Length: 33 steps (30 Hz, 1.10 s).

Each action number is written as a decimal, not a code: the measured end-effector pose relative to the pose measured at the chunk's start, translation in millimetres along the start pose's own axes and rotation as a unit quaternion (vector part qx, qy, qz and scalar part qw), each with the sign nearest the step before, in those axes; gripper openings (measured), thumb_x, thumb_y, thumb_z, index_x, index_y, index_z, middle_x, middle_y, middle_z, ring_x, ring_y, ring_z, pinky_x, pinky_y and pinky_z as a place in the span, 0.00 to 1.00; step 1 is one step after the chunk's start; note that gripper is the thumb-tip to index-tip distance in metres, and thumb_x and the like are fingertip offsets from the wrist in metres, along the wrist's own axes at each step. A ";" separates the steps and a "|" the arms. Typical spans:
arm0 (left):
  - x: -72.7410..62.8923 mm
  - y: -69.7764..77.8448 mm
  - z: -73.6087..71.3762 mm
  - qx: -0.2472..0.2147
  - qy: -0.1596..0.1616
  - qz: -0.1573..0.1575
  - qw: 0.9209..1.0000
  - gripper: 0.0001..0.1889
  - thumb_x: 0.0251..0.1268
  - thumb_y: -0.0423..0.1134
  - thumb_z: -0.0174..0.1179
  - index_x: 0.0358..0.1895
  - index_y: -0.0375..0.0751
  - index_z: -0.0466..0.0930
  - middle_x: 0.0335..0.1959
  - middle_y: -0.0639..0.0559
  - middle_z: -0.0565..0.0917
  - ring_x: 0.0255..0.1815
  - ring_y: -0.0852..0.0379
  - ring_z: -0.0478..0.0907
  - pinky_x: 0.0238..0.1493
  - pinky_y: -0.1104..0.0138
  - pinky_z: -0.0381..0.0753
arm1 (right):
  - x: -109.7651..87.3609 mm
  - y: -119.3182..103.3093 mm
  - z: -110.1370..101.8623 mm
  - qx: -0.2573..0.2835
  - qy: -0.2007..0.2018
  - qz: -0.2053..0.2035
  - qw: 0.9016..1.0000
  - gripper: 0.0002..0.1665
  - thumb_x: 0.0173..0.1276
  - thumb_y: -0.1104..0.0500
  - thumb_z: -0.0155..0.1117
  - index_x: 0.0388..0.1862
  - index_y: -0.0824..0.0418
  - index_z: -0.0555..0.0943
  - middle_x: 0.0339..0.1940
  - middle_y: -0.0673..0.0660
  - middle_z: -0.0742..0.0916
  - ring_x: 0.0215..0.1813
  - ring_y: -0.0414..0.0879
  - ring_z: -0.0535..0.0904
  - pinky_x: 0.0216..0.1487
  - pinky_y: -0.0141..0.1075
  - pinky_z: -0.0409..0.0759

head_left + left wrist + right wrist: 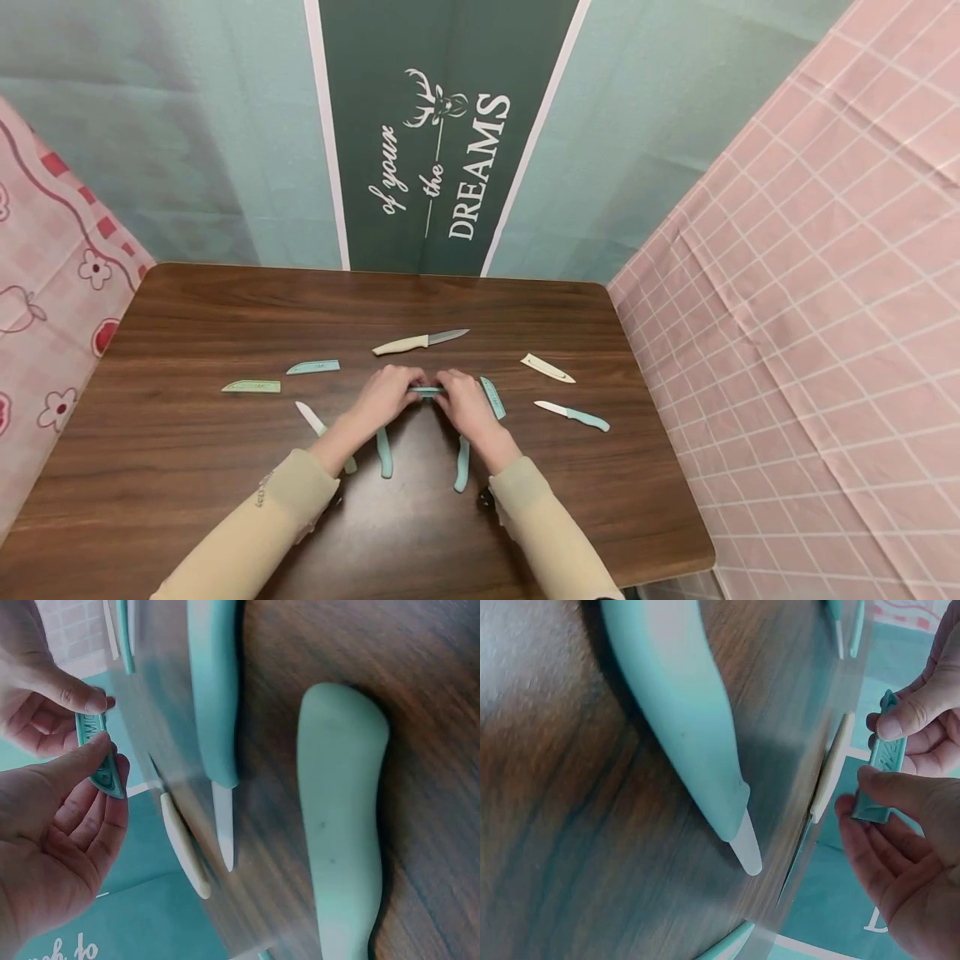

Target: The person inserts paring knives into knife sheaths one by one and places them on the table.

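Left hand (386,396): curled inward, pinched the tapered end.
Right hand (462,400): likewise pinched the wide end.
Teal sheath (426,391): was held above the desk (187,333), nearer than the cream knife (405,344).
Grip: probably wanted light, even pressure.

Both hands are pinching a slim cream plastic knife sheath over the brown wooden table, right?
The colour is wrong: the left hand and right hand are pinching a slim turquoise plastic knife sheath over the brown wooden table, as the left wrist view shows.
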<state>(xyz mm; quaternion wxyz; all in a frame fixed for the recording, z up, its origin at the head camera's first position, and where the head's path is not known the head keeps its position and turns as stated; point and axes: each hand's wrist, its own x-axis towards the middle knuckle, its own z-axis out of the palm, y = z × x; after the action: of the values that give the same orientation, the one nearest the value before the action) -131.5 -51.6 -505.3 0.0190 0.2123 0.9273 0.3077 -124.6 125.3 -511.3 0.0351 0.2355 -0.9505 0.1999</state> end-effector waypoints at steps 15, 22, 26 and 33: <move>-6.0 2.4 -15.3 0.010 0.022 0.006 1.000 0.08 0.60 0.32 0.69 0.41 0.45 0.90 0.38 0.49 0.90 0.41 0.49 0.87 0.40 0.56 0.85 | -0.6 -0.5 -6.5 0.041 0.015 -0.014 0.999 0.07 0.67 0.68 0.66 0.42 0.60 0.86 0.40 0.55 0.90 0.41 0.45 0.87 0.42 0.35 0.84; -9.3 0.7 -21.8 0.011 0.051 0.020 0.998 0.07 0.60 0.31 0.69 0.40 0.45 0.90 0.39 0.50 0.90 0.43 0.49 0.87 0.42 0.55 0.85 | -5.1 3.3 -16.5 0.050 0.031 0.006 0.998 0.07 0.67 0.65 0.67 0.43 0.61 0.86 0.39 0.55 0.89 0.39 0.44 0.85 0.41 0.36 0.84; -12.9 -2.7 -23.2 0.013 0.060 0.022 0.998 0.08 0.60 0.30 0.68 0.41 0.45 0.91 0.40 0.50 0.90 0.44 0.49 0.87 0.43 0.55 0.86 | -13.8 11.5 -24.0 0.070 0.050 0.026 0.996 0.06 0.66 0.65 0.67 0.42 0.61 0.86 0.38 0.56 0.89 0.39 0.45 0.86 0.41 0.36 0.86; -15.8 -6.4 -21.8 0.020 0.056 0.005 0.998 0.09 0.61 0.31 0.68 0.43 0.46 0.90 0.42 0.50 0.90 0.45 0.49 0.87 0.41 0.55 0.86 | -29.3 29.6 -28.3 0.059 0.054 0.067 0.995 0.05 0.68 0.62 0.67 0.40 0.61 0.86 0.34 0.54 0.89 0.37 0.44 0.85 0.40 0.36 0.84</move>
<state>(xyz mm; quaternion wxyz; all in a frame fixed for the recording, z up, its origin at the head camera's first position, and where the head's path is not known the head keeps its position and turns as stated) -123.2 -74.9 -492.9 -0.0390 0.1993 0.9320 0.3002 -113.1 173.2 -500.8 0.0588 0.1621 -0.9474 0.2696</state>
